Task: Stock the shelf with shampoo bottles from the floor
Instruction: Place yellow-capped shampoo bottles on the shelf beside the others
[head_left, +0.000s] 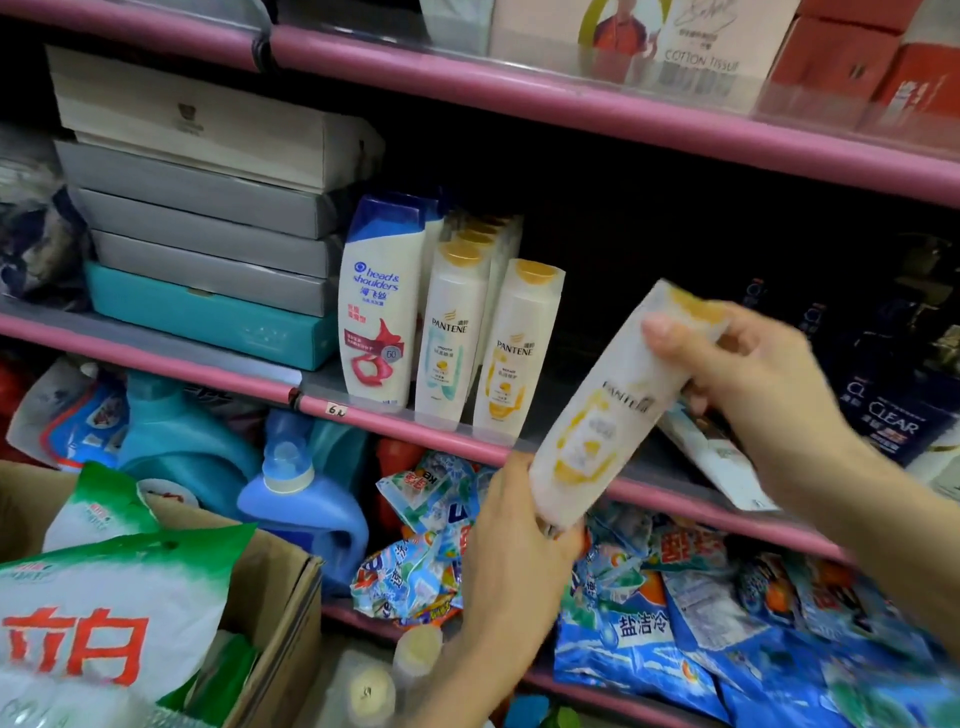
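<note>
Both hands on one Pantene bottle (602, 410) — white with yellow label, tilted, cap end up and to the right, blurred, held in the air in front of the pink-edged middle shelf (395, 423). Right hand (748, 374) grasps the cap end, thumb across the front, fingers curled behind. Left hand (511, 551) grips the base from below, fingers wrapped round it. On the shelf, left of the held bottle: one Head & Shoulders bottle (379, 312) at the front with at least one more blue cap behind it, then two Pantene rows — left row (452, 332) runs back several bottles deep, count unclear past the fourth gold cap; right row shows one bottle (519, 348) at the front. All upright, standing just beside each other. Left of those, a stack of flat boxes (208, 208): six visible, teal one at the bottom. Right side of the same shelf: dark Clear packs (893, 421), number unreadable in the shadow. Below the shelf: two blue detergent jugs (306, 493) and a pile of blue detergent bags (649, 623). Near left: open cardboard box (280, 623) holding green-and-white bags. Two more bottle caps (415, 649) poke up at the near bottom edge, blurred.
</note>
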